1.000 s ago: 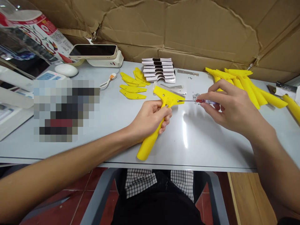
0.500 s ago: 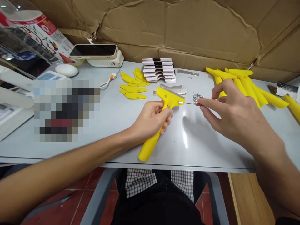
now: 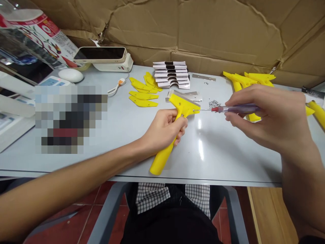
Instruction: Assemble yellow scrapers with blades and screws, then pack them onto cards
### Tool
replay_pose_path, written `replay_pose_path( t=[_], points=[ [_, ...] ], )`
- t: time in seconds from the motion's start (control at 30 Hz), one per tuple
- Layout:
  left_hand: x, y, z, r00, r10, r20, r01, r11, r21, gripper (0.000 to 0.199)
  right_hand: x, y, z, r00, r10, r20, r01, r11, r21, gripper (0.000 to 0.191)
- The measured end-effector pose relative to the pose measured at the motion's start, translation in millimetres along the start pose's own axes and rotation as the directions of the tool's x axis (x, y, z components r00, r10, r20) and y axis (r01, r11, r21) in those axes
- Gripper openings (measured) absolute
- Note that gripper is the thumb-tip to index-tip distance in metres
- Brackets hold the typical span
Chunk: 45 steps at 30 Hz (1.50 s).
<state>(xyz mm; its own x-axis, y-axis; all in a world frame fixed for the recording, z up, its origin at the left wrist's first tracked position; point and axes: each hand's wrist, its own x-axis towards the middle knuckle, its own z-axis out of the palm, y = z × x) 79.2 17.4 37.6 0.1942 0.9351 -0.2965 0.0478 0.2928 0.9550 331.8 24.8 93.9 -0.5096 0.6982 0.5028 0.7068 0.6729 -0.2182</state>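
Note:
My left hand (image 3: 167, 130) is wrapped round the neck of a yellow scraper (image 3: 162, 159), whose wide head points away from me and carries a metal blade along its far edge. In my right hand (image 3: 269, 118), fingers and thumb grip the clear purplish handle of a screwdriver (image 3: 238, 108) with a red collar. Its thin shaft lies nearly level, and the tip meets the right end of the scraper head. Just beyond the shaft sits a small pile of screws (image 3: 214, 103). Loose metal blades (image 3: 195, 95) lie behind the scraper head, partly hidden by it.
Several flat yellow plates (image 3: 143, 95) lie left of a stack of folded white cards (image 3: 171, 74). More yellow scraper handles (image 3: 250, 79) are piled at the back right, partly behind my right hand. A phone (image 3: 100, 54) rests on a white device at the back left, before a cardboard wall (image 3: 203, 30).
My right hand has shifted back to the right along the screwdriver, so its red collar and clear handle now show. My left hand and the scraper have stayed in place.

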Motion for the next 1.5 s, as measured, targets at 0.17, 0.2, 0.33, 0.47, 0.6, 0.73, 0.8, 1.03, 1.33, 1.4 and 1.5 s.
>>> replay_pose_path(
  t=[0.17, 0.2, 0.33, 0.47, 0.6, 0.73, 0.8, 1.03, 1.33, 1.4, 1.5],
  points=[
    [0.3, -0.8, -1.4, 1.000, 0.009, 0.017, -0.009, 1.000, 0.000, 0.032, 1.5, -0.4, 6.5, 1.000, -0.001, -0.027, 0.002, 0.999, 0.040, 0.012],
    [0.5, -1.3, -1.7, 1.000, 0.013, 0.020, -0.013, 1.000, -0.003, 0.032, 1.9, 0.4, 8.8, 1.000, -0.015, -0.019, 0.016, 0.999, 0.036, 0.013],
    [1.0, -2.5, -2.4, 1.000, 0.017, 0.021, -0.017, 1.000, -0.016, 0.033, 2.8, 5.3, 14.8, 0.998, -0.060, -0.012, 0.060, 0.998, 0.023, 0.009],
    [0.8, -2.0, -2.1, 1.000, 0.008, 0.023, -0.007, 1.000, -0.025, 0.033, 1.7, 8.2, 12.0, 0.998, -0.061, -0.025, 0.062, 0.998, 0.015, 0.016],
    [0.5, -1.8, -1.7, 1.000, 0.017, 0.017, -0.016, 1.000, -0.027, 0.032, 1.5, 8.3, 6.9, 0.998, -0.070, -0.003, 0.070, 0.997, -0.036, 0.012],
    [0.6, -2.6, -2.3, 1.000, 0.014, 0.024, -0.014, 1.000, -0.015, 0.033, 2.3, 8.3, 8.9, 0.987, -0.132, -0.093, 0.127, 0.991, -0.050, 0.008],
    [0.7, -2.9, -2.6, 0.999, 0.017, 0.027, -0.016, 1.000, -0.012, 0.033, 1.9, 7.4, 11.2, 0.985, -0.127, -0.114, 0.119, 0.990, -0.075, 0.007],
    [0.9, -2.5, -2.4, 1.000, 0.019, 0.025, -0.019, 1.000, -0.019, 0.033, -3.6, 8.2, 6.8, 0.999, 0.027, 0.031, -0.026, 1.000, -0.017, 0.023],
    [1.2, -2.9, -2.5, 1.000, 0.011, 0.012, -0.011, 1.000, -0.021, 0.032, -1.3, 13.4, 7.5, 1.000, 0.002, -0.023, -0.004, 0.994, -0.105, 0.009],
    [1.1, -3.1, -2.5, 1.000, 0.015, 0.011, -0.015, 1.000, -0.020, 0.032, -0.8, 14.5, 9.3, 0.998, -0.033, -0.044, 0.026, 0.989, -0.148, 0.012],
    [0.9, -3.0, -2.4, 1.000, 0.018, 0.013, -0.018, 1.000, -0.015, 0.032, -1.0, 14.7, 10.1, 0.998, -0.045, -0.045, 0.037, 0.985, -0.171, 0.022]
  ],
)
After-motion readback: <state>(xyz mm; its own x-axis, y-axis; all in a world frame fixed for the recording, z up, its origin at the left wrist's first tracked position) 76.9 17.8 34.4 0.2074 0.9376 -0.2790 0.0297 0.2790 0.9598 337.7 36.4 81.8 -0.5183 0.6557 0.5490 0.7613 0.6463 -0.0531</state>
